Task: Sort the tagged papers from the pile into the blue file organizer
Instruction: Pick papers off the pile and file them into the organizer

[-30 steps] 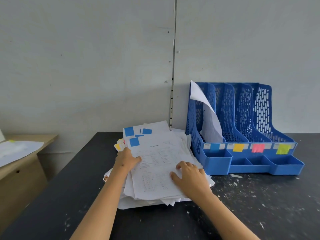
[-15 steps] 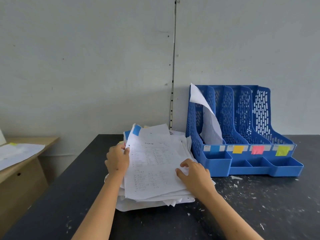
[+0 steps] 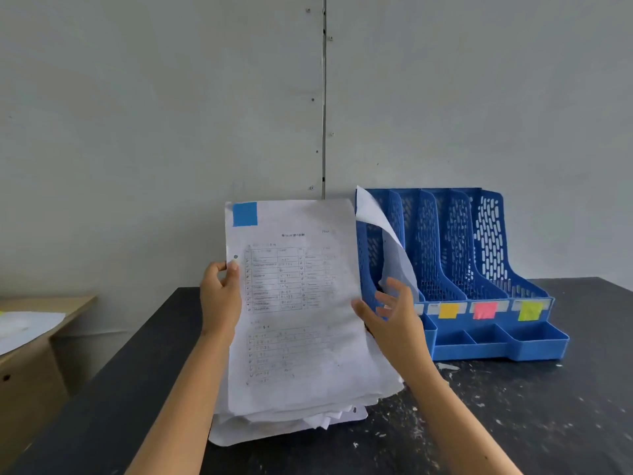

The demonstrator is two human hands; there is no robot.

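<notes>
the pile lies on the dark table, above it the left hand pinches the upright blue-tagged sheet by its left edge, the right hand, fingers spread, holds nothing beside its right edge, and farther back stands the blue file organizer.

Black table under paper pile, blue file organizer.
</notes>
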